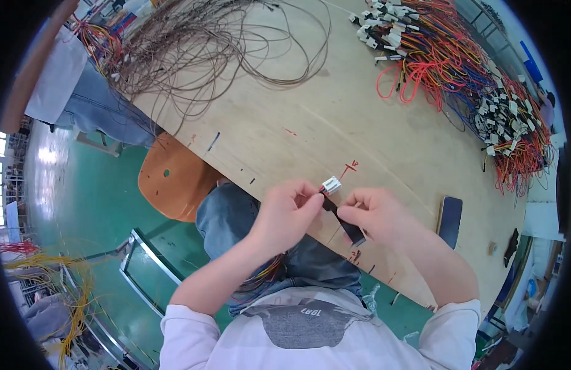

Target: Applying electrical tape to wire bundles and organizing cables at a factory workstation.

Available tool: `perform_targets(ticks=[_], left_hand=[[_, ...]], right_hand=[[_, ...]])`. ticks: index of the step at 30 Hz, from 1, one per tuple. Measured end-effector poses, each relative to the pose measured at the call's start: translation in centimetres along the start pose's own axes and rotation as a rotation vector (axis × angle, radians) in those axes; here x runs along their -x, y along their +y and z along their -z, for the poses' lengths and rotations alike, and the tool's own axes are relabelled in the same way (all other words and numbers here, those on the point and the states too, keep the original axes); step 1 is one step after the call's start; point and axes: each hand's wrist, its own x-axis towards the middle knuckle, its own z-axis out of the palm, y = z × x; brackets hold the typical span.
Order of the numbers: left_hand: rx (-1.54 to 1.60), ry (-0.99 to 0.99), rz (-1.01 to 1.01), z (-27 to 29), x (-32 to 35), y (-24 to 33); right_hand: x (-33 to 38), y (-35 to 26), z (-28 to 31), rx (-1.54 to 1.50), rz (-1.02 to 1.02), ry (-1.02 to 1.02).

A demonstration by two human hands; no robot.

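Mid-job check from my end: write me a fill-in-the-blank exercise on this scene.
1. At the fingertips of the person's left hand, the small, blocky plastic connector is coloured ____.
2. The flat, narrow strip by the right hand is coloured ____.
3. On the pale wooden table, the dark rectangular phone lies to the ____ of the right hand.
4. The round-holed orange chair stands over a ____ floor.

Missing words: white; black; right; green.

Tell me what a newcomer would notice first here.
A tangle of red, yellow and blue wires likely stands out first, at the upper right of the table. Brown wires loop across its upper left. At its near edge, the left hand pinches a wired white connector, the right hand at a black strip.
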Motion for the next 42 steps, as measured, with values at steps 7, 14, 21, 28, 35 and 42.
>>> perform_targets(ticks=[7,14,21,28,35,42], left_hand=[[-0.043,-0.176,0.177,2.4,-3.4,1.1],[0.225,-0.161,0.122,2.5,-3.0,0.8],[-0.311,-0.075,-0.021,1.7,-3.6,-0.1],[-0.564,-0.007,-0.172,1.1,-3.5,0.3],[-0.623,-0.013,-0.167,0.9,-3.6,0.4],[-0.642,0.007,-0.131,0.7,-3.6,0.5]], right_hand=[[-1.1,-0.9,-0.5,-0.419,-0.226,-0.056],[-0.5,-0.7,-0.4,-0.405,-0.256,-0.096],[-2.0,-1.4,-0.2,-0.393,-0.357,-0.119],[-2.3,-1.4,-0.3,-0.386,-0.367,-0.104],[-2.5,-1.0,-0.3,-0.425,-0.367,-0.132],[-2.7,-1.1,-0.1,-0.451,-0.338,-0.127]])
